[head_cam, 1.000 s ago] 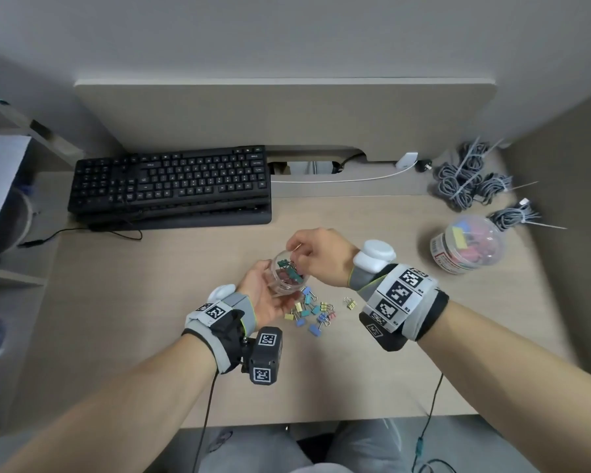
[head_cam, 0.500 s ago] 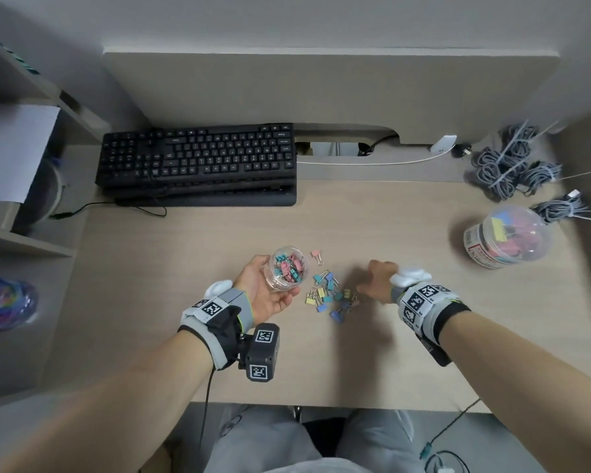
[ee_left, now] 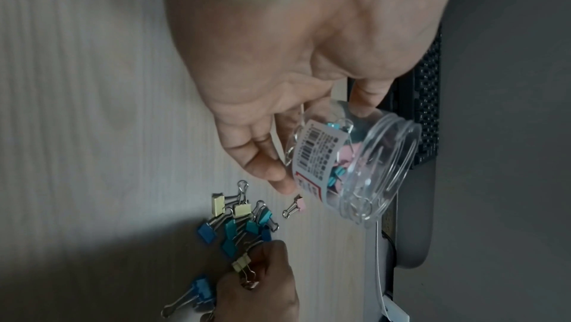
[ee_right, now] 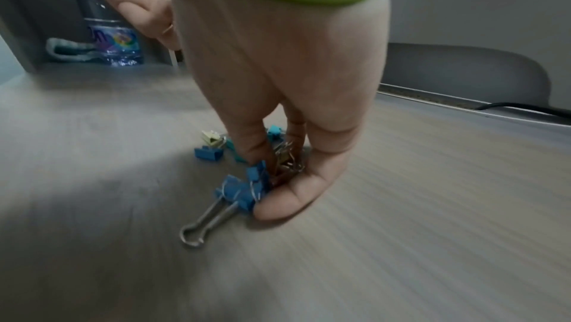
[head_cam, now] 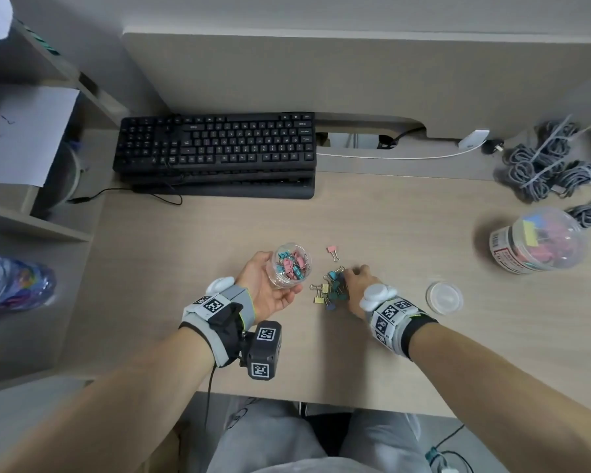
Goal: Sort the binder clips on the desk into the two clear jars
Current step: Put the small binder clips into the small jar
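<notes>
My left hand (head_cam: 268, 285) grips a small clear jar (head_cam: 292, 266) just above the desk, its open mouth tilted up. Pink and teal binder clips lie inside it (ee_left: 355, 163). Right of the jar, a pile of loose binder clips (head_cam: 330, 290) in blue, teal and yellow lies on the desk. My right hand (head_cam: 354, 281) is down on the pile, its thumb and fingers pinching a few clips (ee_right: 271, 171). A single pink clip (head_cam: 333, 252) lies apart behind the pile. A larger clear jar (head_cam: 536, 240) with clips lies on its side at the far right.
A round clear lid (head_cam: 444, 298) lies just right of my right wrist. A black keyboard (head_cam: 215, 153) sits at the back, with bundled grey cables (head_cam: 546, 165) at the back right. A shelf with a water bottle (head_cam: 11, 285) borders the desk on the left.
My right hand left the mouth of the small jar, dropped to the desk and closed in on the clip pile. My left hand kept holding the jar.
</notes>
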